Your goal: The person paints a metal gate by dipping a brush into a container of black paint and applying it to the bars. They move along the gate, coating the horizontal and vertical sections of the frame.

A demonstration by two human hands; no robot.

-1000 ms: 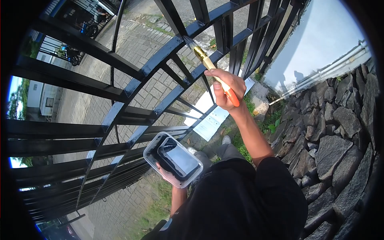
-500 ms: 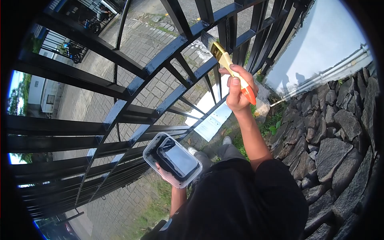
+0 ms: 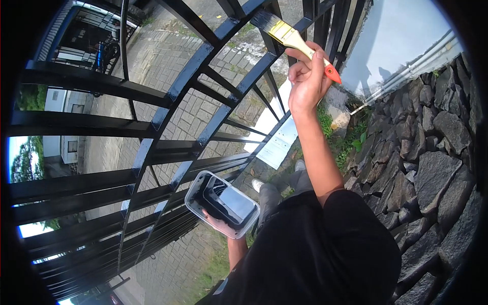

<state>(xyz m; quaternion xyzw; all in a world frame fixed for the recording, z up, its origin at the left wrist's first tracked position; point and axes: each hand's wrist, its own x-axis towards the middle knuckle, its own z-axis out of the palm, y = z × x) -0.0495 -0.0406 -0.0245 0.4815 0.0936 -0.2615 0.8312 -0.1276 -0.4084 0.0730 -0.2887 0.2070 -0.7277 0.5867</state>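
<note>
Largest before us is the black metal gate (image 3: 152, 127), its bars fanning across the left and far side of the view; several faces shine wet and glossy with paint. To the right rises a stone wall (image 3: 432, 168) of dark rocks, with a white wall (image 3: 391, 46) beyond it, and paving shows through the bars.

We judge the step in hand to be brushing black paint onto the upper bars of the gate. The next move, as we read it, calls for laying the bristles flat on a bar and drawing them along it, and for a dip in the tray once the brush runs dry.

Our right arm reaches up and far, nearly straight, with the wrist bent back. The right hand (image 3: 305, 84) grips the paintbrush (image 3: 297, 40) with its fingers (image 3: 300, 68) curled tight round the pale handle; the orange handle end juts right, while the dark bristles point left, at or just beside a bar near the top of the view. Whether they touch it we cannot tell.

Our left hand (image 3: 223, 226) sits low and near, palm up under the paint tray (image 3: 221, 203), a clear plastic container holding black paint. Its fingers are mostly hidden beneath the tray, cradling it level just beside the lower bars.
</note>
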